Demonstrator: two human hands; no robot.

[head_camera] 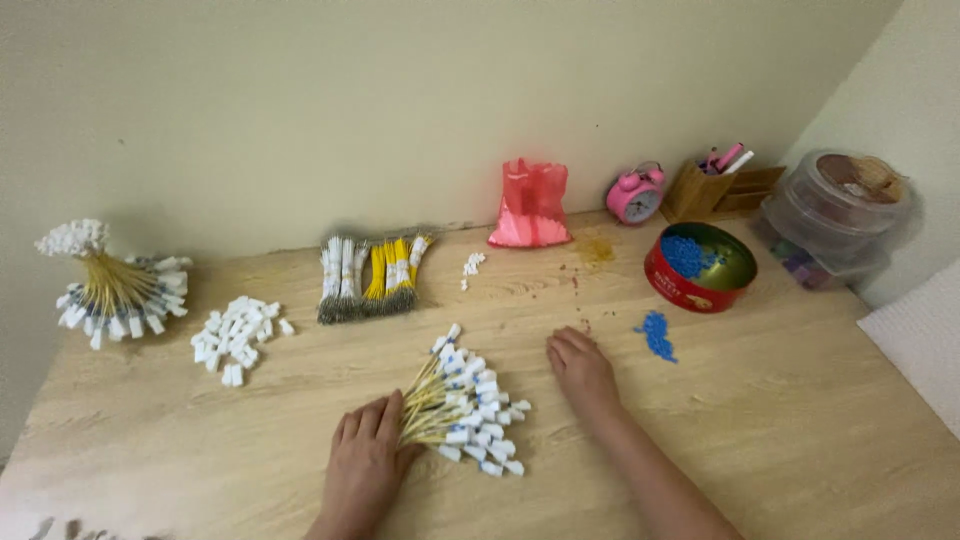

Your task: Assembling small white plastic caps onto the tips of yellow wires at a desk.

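— What is under the hands?

— A fanned bundle of thin yellow wires tipped with small white plastic connectors, some marked blue (462,400). It lies near the middle of the near edge of the pale wooden surface (780,420), yellow stems gathered at the left, white tips spreading right.

— And the hands?

— The left hand (365,460) lies palm down, fingers together, covering the gathered stem ends; whether it grips them I cannot tell. The right hand (580,368) rests flat and open on the bare wood just right of the bundle, holding nothing.

— What else lies farther out?

— Toward the far edge, flat rows of grey, white and yellow wire bundles (372,275). Left of them a loose heap of white connectors (235,338), and by the far left corner an upright tied sheaf of the same wires (110,285). Right of the right hand, a scatter of blue beads (656,335), then a round red tin holding more blue beads (700,268). Along the far edge: a red plastic bag (530,205) and a pink alarm clock (636,195).
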